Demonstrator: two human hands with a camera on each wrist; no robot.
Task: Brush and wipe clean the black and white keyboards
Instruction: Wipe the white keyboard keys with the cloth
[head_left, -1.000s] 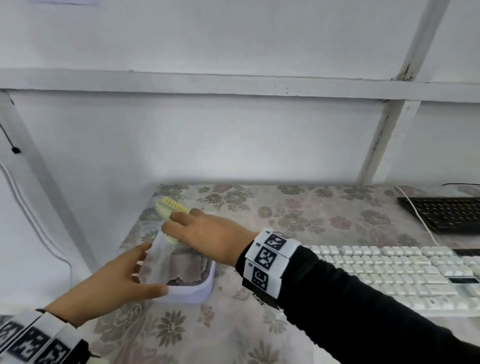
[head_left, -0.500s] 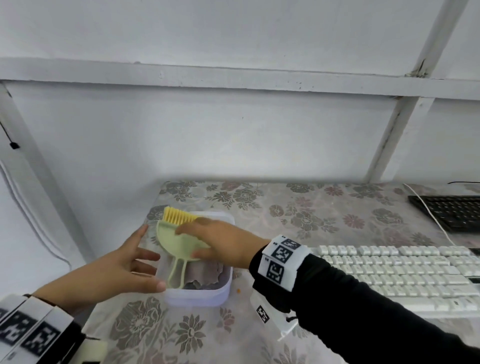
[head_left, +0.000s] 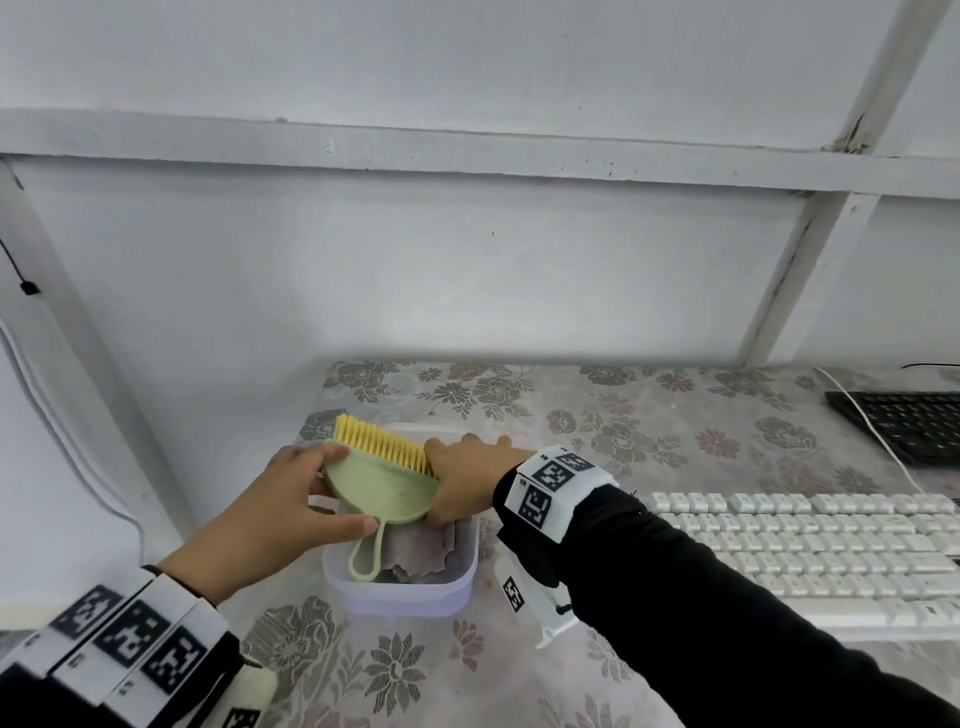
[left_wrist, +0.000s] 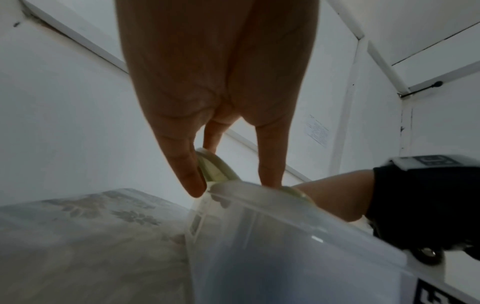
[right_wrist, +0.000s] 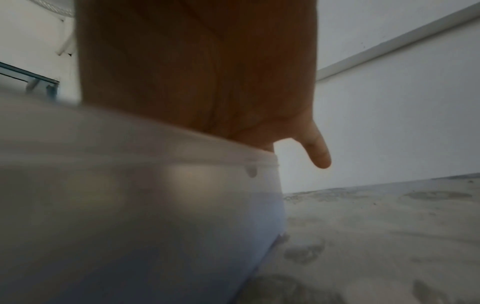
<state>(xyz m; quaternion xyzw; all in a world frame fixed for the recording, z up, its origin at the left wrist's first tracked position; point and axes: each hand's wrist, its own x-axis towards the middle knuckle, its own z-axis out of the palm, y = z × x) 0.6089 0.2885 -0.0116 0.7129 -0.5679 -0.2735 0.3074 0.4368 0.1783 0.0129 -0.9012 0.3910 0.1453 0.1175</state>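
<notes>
A pale green brush (head_left: 382, 483) with yellow bristles hangs over a translucent tub (head_left: 400, 592) at the table's left end, its loop handle pointing down into the tub. My right hand (head_left: 462, 478) grips the brush's right end. My left hand (head_left: 306, 499) pinches its left edge between fingers and thumb; the left wrist view shows the fingers (left_wrist: 187, 176) against the green rim (left_wrist: 215, 168). A greyish-purple cloth (head_left: 431, 551) lies inside the tub. The white keyboard (head_left: 810, 551) sits right of the tub, and the black keyboard (head_left: 914, 426) lies behind it at the far right.
A floral cloth covers the table (head_left: 597, 415), which stands against a white wall. A white cable (head_left: 878, 431) crosses the black keyboard's left end. In the right wrist view the tub wall (right_wrist: 130, 195) fills the left half below my right hand (right_wrist: 197, 82).
The right hand brought the brush from behind the tub to above it. The left hand left the tub's side and took the brush's left edge.
</notes>
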